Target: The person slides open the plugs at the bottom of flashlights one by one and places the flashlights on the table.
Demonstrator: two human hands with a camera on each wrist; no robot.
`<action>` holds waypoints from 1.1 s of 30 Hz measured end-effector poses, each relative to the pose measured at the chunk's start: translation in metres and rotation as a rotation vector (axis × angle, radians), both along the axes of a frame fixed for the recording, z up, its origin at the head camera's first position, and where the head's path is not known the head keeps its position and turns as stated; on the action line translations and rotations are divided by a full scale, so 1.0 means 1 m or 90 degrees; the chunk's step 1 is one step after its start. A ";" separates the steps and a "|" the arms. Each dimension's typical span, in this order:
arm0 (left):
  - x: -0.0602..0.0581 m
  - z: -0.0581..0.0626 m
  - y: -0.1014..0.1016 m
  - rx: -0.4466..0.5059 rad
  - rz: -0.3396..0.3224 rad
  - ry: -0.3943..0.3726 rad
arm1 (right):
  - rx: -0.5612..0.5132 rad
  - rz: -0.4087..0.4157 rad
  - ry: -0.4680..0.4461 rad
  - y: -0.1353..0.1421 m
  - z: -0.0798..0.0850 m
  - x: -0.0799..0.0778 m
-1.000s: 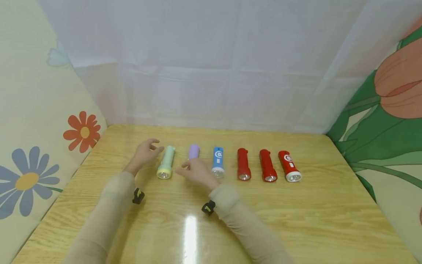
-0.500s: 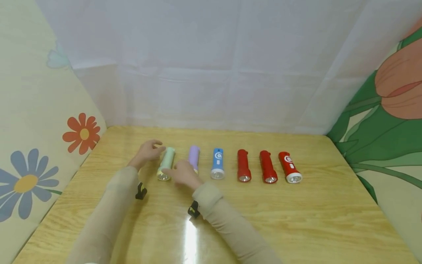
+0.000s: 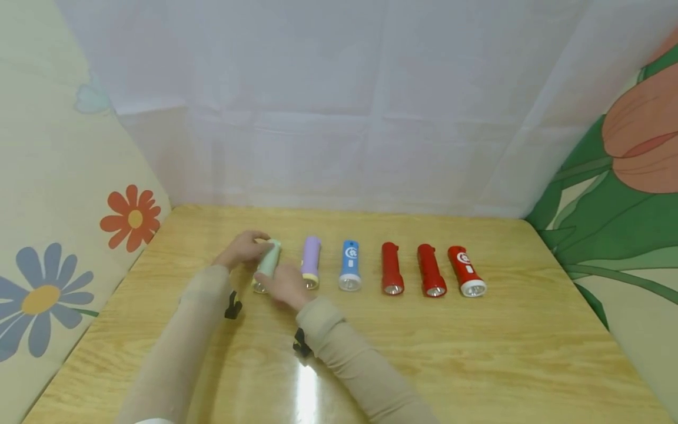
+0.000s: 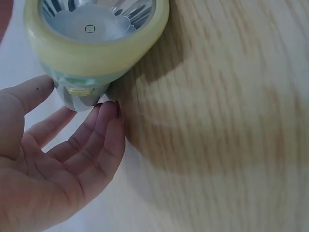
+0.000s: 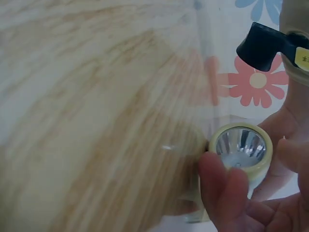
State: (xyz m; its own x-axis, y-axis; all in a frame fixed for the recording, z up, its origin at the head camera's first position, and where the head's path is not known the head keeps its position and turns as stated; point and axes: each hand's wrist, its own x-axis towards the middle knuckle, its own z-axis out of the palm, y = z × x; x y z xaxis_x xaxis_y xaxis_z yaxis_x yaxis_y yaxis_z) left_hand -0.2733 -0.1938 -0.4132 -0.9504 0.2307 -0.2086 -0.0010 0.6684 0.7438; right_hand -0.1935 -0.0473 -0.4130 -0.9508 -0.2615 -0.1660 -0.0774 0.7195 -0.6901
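A pale green flashlight (image 3: 270, 261) with a cream head ring lies at the left end of a row on the table. My left hand (image 3: 243, 248) pinches its body near the tail; in the left wrist view the thumb and curled fingers of that left hand (image 4: 72, 154) lie on either side of it. With the fingers of my right hand (image 3: 286, 285) I hold the lens end, partly hiding it from the head view. The right wrist view has the flashlight's head (image 5: 241, 150) between the fingers and thumb of the right hand (image 5: 260, 198).
Right of the green one, a lilac flashlight (image 3: 311, 259), a blue one (image 3: 350, 262), two all-red ones (image 3: 392, 266) and a red one with a white head (image 3: 465, 268) lie spaced apart on the wooden table (image 3: 477, 353). A white cloth (image 3: 339, 118) hangs behind.
My right hand has moved left from over the lilac flashlight to the green one's head, uncovering the lilac one. My left hand has shifted slightly right onto the green flashlight.
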 end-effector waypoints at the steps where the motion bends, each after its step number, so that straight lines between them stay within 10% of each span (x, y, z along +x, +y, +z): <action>1: 0.001 0.000 0.000 0.001 -0.005 0.001 | 0.002 0.000 -0.002 -0.001 -0.001 0.000; 20: 0.007 0.005 -0.001 0.028 -0.012 0.025 | -0.014 0.021 0.006 -0.001 -0.001 0.000; 33: 0.016 0.009 -0.007 0.167 0.080 0.027 | -0.024 0.032 0.037 0.000 -0.001 0.000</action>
State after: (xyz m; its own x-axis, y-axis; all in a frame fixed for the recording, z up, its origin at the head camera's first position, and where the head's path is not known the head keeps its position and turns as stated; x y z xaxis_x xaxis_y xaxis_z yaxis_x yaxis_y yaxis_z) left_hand -0.2569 -0.2011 -0.4043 -0.9814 0.1522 -0.1173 -0.0369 0.4495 0.8925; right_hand -0.1939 -0.0476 -0.4143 -0.9439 -0.3149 -0.0998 -0.1540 0.6868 -0.7104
